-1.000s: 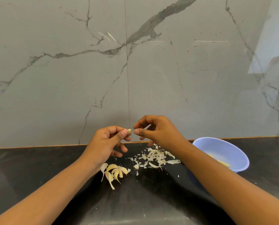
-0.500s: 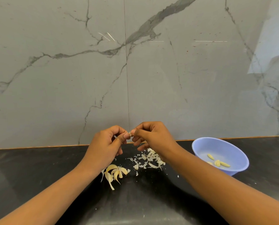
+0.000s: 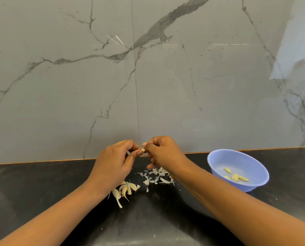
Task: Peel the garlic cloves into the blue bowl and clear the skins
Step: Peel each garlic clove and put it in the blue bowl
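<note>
Over the counter (image 3: 41, 192), left hand (image 3: 112, 166) and right hand (image 3: 164, 155) pinch one clove (image 3: 143, 150).

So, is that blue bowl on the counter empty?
No, a few peeled garlic cloves lie in the bottom of the blue bowl.

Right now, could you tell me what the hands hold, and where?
A garlic clove, pinched by fingertips of the left hand and right hand; the exact part is hidden.

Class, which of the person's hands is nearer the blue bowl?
Right. The right hand is left of the bowl, above the skins; the left hand is farther left, beyond the right one. Both pinch one clove.
</note>
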`<state>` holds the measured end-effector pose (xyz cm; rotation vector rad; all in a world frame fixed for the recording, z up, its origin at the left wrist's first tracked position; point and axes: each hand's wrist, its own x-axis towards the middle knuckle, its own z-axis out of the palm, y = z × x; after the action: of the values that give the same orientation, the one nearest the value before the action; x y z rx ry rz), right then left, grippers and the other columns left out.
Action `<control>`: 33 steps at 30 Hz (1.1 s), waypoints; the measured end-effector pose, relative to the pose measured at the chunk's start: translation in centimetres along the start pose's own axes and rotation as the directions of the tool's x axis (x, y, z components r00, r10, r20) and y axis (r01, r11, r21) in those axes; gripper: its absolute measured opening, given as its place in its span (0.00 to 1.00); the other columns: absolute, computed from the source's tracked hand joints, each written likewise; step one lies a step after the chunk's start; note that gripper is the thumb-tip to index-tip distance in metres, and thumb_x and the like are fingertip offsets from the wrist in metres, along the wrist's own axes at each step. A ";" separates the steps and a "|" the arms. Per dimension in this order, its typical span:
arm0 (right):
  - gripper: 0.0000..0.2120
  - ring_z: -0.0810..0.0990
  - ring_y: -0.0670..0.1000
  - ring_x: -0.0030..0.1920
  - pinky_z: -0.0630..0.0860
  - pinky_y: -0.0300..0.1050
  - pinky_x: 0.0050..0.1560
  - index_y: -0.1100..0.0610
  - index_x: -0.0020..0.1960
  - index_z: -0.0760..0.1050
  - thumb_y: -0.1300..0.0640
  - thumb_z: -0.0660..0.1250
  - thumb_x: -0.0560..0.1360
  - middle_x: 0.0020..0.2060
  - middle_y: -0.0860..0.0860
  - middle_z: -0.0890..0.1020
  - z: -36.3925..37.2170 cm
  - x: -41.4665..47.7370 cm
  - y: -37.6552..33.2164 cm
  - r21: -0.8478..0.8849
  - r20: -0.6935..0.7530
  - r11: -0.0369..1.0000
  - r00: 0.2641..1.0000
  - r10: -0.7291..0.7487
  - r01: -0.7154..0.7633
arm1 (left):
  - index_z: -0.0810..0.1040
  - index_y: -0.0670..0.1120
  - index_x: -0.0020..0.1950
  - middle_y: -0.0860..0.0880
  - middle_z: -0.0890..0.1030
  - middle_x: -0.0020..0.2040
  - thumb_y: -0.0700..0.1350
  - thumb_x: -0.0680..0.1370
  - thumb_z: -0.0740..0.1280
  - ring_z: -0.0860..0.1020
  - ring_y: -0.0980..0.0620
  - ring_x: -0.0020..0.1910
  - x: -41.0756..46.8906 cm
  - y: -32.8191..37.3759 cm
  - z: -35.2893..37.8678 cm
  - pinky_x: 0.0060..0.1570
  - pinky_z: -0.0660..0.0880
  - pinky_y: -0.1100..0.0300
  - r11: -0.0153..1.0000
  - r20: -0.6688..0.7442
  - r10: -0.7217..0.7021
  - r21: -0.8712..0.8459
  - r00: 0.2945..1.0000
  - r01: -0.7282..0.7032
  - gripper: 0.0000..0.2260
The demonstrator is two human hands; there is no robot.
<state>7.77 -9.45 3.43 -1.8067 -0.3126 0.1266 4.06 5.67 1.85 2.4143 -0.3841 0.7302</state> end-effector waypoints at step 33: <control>0.06 0.78 0.46 0.34 0.75 0.40 0.30 0.55 0.36 0.79 0.60 0.71 0.72 0.33 0.52 0.81 -0.7 -0.4 -0.5 -0.084 -0.005 0.995 0.998 -0.055 0.054 | 0.79 0.60 0.40 0.56 0.82 0.30 0.51 0.75 0.70 0.81 0.58 0.31 0.0 0.2 -0.3 0.37 0.80 0.53 0.987 0.015 -0.129 -0.100 0.992 0.130 0.05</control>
<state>7.53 -10.10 4.05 -1.8791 -0.3658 0.0692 3.86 5.72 2.16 2.3238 -0.2587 0.6282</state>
